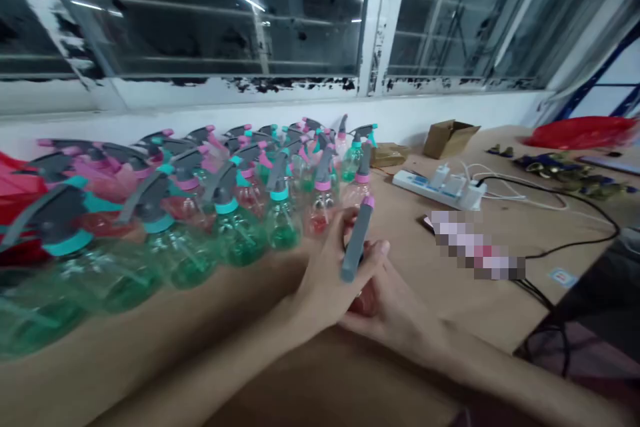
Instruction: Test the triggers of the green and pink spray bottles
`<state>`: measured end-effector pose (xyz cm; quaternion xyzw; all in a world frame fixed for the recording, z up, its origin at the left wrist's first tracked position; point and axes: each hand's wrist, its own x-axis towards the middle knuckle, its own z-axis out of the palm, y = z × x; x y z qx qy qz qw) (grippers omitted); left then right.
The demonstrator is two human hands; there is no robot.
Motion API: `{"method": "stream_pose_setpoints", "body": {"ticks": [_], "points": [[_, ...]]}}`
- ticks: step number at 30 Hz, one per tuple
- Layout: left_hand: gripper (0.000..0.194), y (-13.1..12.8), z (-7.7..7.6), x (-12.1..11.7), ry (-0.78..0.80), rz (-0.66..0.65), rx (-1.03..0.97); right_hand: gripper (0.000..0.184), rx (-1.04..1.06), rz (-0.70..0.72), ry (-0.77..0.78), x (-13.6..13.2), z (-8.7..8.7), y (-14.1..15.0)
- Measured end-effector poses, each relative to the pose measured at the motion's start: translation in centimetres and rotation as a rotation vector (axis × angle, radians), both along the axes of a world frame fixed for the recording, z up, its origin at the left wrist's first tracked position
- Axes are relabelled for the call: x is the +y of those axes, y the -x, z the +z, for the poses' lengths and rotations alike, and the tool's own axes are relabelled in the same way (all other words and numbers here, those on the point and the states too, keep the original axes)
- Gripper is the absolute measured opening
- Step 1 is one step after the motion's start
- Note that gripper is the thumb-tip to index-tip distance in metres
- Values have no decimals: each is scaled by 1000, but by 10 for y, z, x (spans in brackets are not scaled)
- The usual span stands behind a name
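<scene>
Both my hands meet at the middle of a wooden table (425,280), clasped around one small spray bottle (358,240) with a grey trigger head and a pink tip. My left hand (327,273) wraps over the top, its thumb lying along the grey trigger. My right hand (387,310) cups the bottle's reddish body from below, which is mostly hidden. Just beyond my hands stand rows of several finished spray bottles (235,213), green and pink bodies with grey triggers and teal or pink collars.
A white power strip (440,188) with plugs and cables lies right of the bottles. An open cardboard box (449,138) sits by the wall, a red bag (585,131) at far right, another red bag (15,193) at far left. Windows run along the back.
</scene>
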<state>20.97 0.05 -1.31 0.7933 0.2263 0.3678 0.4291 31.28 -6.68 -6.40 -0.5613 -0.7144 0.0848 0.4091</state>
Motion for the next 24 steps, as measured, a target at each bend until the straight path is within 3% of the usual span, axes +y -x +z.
{"method": "stream_pose_setpoints", "body": {"ticks": [5, 7, 12, 17, 24], "points": [[62, -20, -20, 8, -132, -106, 135, 42, -62, -164, -36, -4, 2, -64], [59, -15, -37, 11, -128, -66, 235, 45, -96, -287, -25, 0, 2, -91], [42, 1, -70, 20, -191, -9, 454, 53, -98, -425, -27, 25, 1, -146], [37, 3, -74, 23, -310, -25, 489, 52, -123, -432, -21, 59, 9, -171], [38, -6, -75, 24, -346, -39, 467, 48, -137, -430, 20, 90, 13, -184]]}}
